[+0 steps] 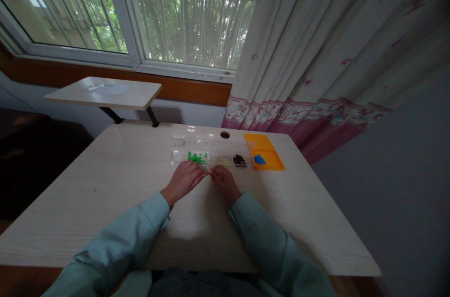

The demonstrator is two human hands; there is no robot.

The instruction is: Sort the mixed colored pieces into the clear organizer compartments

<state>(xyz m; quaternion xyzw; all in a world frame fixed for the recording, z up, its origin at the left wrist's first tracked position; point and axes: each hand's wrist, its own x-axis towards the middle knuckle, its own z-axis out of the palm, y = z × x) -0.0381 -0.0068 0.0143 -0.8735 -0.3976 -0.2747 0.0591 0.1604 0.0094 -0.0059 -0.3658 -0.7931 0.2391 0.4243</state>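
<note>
Two hands meet fingertip to fingertip on the table (pixel 105 184) just short of the clear divided box (pixel 218 146), which lies crosswise, the left hand (pixel 183 180) nearest its green beads (pixel 197 158), the right hand (pixel 225 182) curled, any grasp too small to tell.

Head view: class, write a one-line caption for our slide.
Left hand and right hand meet at the fingertips on a table, near a clear box and an orange tray.
</note>
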